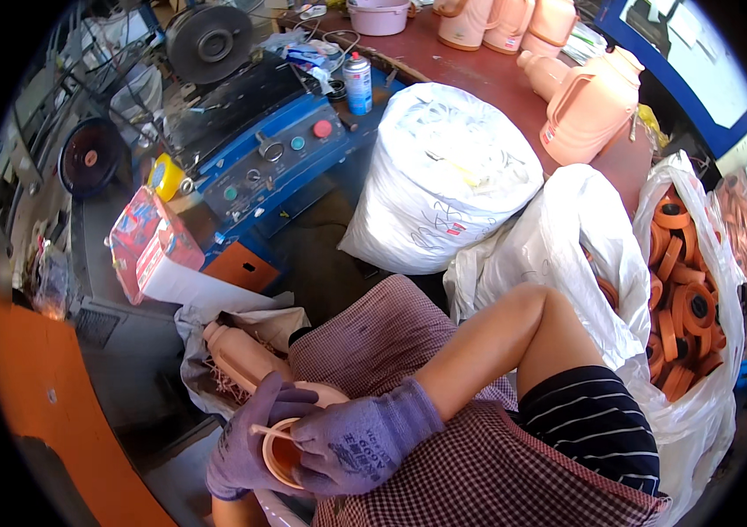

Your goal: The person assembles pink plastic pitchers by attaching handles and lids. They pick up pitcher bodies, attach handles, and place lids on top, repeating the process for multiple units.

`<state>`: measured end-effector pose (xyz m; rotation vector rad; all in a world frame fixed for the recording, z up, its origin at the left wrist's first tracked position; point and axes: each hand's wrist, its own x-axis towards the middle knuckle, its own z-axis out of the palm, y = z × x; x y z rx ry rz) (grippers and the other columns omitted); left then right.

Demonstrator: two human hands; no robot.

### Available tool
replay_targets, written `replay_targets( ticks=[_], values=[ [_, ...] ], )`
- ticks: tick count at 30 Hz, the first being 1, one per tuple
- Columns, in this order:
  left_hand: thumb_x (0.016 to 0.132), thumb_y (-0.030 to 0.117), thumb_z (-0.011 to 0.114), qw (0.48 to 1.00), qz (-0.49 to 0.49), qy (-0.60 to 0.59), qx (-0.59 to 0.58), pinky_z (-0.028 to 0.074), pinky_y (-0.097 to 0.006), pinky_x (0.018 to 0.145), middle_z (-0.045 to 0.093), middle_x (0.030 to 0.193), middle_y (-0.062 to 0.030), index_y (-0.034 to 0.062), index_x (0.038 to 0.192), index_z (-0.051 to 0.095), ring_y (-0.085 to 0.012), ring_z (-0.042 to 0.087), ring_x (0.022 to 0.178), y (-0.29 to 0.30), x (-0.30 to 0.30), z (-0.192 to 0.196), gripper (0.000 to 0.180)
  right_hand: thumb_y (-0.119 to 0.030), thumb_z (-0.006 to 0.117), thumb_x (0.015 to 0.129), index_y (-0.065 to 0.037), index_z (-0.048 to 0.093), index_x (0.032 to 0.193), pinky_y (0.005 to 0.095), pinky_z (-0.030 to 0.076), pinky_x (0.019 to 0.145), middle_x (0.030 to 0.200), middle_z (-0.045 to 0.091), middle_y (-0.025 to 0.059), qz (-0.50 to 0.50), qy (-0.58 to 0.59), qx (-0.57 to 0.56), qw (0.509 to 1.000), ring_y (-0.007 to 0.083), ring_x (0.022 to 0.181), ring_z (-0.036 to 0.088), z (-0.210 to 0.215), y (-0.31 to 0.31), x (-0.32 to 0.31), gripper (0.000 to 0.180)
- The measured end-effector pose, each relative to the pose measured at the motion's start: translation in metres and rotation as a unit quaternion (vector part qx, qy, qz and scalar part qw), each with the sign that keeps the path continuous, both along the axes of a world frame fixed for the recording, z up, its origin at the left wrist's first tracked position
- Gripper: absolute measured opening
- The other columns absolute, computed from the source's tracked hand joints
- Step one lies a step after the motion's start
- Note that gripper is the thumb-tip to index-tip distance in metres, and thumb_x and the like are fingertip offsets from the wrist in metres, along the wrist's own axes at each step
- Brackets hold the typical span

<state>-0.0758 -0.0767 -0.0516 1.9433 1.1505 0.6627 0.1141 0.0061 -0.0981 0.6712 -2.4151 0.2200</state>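
Dark printing covers the back of the purple glove on the right hand [360, 443]; a white sack [400, 206] at upper centre bears handwritten marks, and a spray can [358, 85] wears a blue-and-white label. Peach jugs [591, 105] occupy the bench [514, 98] at upper right. Orange round parts [694, 307] fill a plastic bag [707, 435] at right. Another peach vessel [246, 354] lies just beyond the left hand [255, 430]. At lower centre, both hands close around a round-mouthed peach piece [284, 458], its opening between them.
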Motion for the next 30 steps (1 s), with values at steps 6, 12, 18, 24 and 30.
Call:
replay_targets(
  ticks=[6,12,18,24,30],
  values=[
    [0.040,0.040,0.098,0.975,0.187,-0.039,-0.113,0.048,-0.045,0.100,0.063,0.123,-0.0205,-0.0016,0.147,0.031,-0.0320,0.064,0.112,-0.009,0.022,0.005,0.133,-0.018,0.057,0.090,-0.001,0.064,0.099,0.0396,0.049,0.083,0.077,0.067,0.0115,0.047,-0.122,0.077,0.988,0.0239,0.075,0.066,0.008,0.029,0.003,0.020],
    [0.048,0.038,0.093,0.852,0.512,-0.085,-0.076,0.047,-0.043,0.100,0.053,0.135,-0.0163,-0.0011,0.151,0.027,-0.0286,0.058,0.117,-0.044,0.036,0.033,0.129,-0.017,0.057,0.089,-0.003,0.062,0.115,0.0459,0.047,0.102,0.113,0.065,0.0115,0.042,0.164,-0.141,0.975,0.0307,0.115,0.058,0.027,0.103,0.005,0.030],
    [0.070,0.018,0.084,0.708,0.651,0.140,0.238,0.037,-0.043,0.110,0.041,0.149,-0.0188,0.0014,0.154,0.026,-0.0301,0.046,0.131,-0.074,-0.046,-0.016,0.104,-0.029,0.057,0.097,0.001,0.069,0.093,0.0413,0.052,0.082,0.093,0.068,0.0218,-0.571,0.016,-0.211,0.793,0.0335,0.091,0.066,-0.101,0.351,0.105,0.032],
    [0.067,0.012,0.082,0.572,0.724,0.251,0.290,0.040,-0.040,0.108,0.048,0.144,-0.0187,-0.0001,0.152,0.028,-0.0285,0.051,0.128,-0.075,-0.033,0.007,0.102,-0.050,0.059,0.086,0.009,0.072,0.092,0.0391,0.051,0.084,0.087,0.070,0.0265,-0.673,-0.289,-0.265,0.627,0.0323,0.087,0.069,-0.153,0.413,0.135,0.061],
    [0.062,0.014,0.087,0.691,0.661,0.029,0.293,0.048,-0.039,0.098,0.057,0.128,-0.0154,-0.0022,0.143,0.036,-0.0261,0.059,0.114,-0.044,0.001,0.022,0.097,-0.022,0.067,0.089,0.006,0.072,0.105,0.0276,0.052,0.074,0.090,0.072,0.0097,-0.569,-0.119,-0.494,0.647,0.0147,0.079,0.065,-0.129,0.430,0.191,0.033]
  ],
)
